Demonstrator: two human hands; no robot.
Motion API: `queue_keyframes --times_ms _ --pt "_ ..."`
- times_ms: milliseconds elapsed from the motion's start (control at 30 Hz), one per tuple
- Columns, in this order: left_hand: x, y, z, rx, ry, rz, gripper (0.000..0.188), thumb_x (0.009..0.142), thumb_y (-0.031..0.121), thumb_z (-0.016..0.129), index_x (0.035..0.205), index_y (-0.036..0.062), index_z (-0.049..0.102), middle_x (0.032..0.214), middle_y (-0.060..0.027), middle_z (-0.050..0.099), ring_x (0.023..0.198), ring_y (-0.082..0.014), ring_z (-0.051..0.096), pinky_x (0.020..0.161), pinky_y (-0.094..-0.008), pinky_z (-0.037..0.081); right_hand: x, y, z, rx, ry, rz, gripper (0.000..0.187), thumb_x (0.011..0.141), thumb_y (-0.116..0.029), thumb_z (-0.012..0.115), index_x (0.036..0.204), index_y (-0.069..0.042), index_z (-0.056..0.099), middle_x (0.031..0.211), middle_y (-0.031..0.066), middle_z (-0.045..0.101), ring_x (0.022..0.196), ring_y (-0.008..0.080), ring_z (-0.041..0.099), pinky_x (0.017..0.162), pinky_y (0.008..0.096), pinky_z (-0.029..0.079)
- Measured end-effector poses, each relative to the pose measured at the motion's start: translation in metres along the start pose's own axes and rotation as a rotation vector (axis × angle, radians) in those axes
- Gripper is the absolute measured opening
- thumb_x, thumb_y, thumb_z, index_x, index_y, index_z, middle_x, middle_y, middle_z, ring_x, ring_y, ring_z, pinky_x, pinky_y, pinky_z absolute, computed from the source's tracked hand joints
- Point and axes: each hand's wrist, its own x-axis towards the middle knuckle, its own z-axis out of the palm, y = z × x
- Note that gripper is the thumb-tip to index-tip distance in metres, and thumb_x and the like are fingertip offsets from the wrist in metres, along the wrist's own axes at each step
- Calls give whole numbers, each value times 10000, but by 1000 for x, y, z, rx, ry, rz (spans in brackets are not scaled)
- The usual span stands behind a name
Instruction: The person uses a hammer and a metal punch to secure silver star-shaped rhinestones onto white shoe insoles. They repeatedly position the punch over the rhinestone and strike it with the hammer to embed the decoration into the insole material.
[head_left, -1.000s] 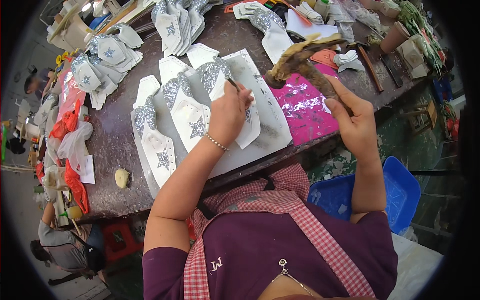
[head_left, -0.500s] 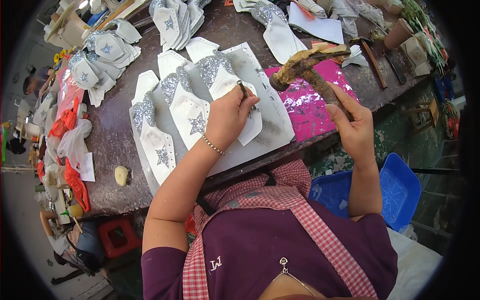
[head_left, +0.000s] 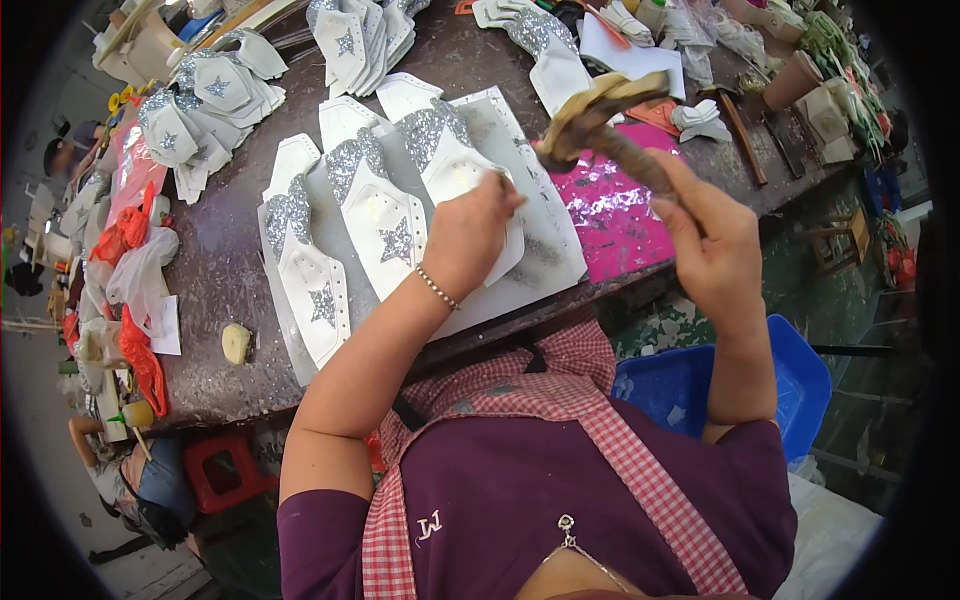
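Observation:
My left hand (head_left: 465,235) is closed over the rightmost white shoe-upper piece (head_left: 437,135), which carries a silver glitter band. The short metal punch in its fingers is now mostly hidden. My right hand (head_left: 715,240) grips the handle of a hammer (head_left: 595,120), raised to the right of my left hand; its head looks wrapped in worn, tan material and is blurred. Two more uppers with glitter stars, a middle one (head_left: 380,200) and a left one (head_left: 308,280), lie beside the first on a pale grey board (head_left: 545,255).
A pink sheet (head_left: 630,235) lies right of the board. Stacks of uppers (head_left: 215,100) stand along the far side. Another hammer (head_left: 742,140) rests at the far right. A yellowish lump (head_left: 236,343) sits left of the board. Blue bins (head_left: 800,380) are below the table's right edge.
The hammer and my right hand have shifted slightly, with the hammer head tilting upward. My left hand has moved a little to the right, and the punch shows less.

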Motion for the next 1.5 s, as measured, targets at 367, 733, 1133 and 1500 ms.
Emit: queue_keyframes --times_ms 367,733,1133,1500 --pt "-12 -4 -7 -177 -38 -103 168 950 166 656 992 6 628 851 -117 735 751 -225 723 694 -317 548 -24 24 21 475 71 203 394 954 -61 637 1332 34 582 946 19 660 745 31 480 646 179 384" --pt "-8 4 -10 -52 -95 89 183 879 185 727 891 37 621 812 -132 702 704 -300 692 624 -353 535 -5 3 -5 1098 389 -187 384 974 -55 580 1353 8 575 782 29 636 577 40 493 503 180 376" --pt "-21 -1 -4 -325 13 -227 176 960 191 631 961 20 588 839 -131 729 775 -264 732 664 -352 559 -21 9 10 343 34 119 372 918 -23 636 1285 38 607 952 85 715 768 93 561 706 262 478" --pt "-25 -4 -13 -165 -108 -89 173 916 192 697 957 31 650 826 -122 725 755 -241 729 663 -319 545 -30 13 17 408 44 196 376 961 -49 615 1324 40 588 872 3 634 710 18 476 608 168 373"
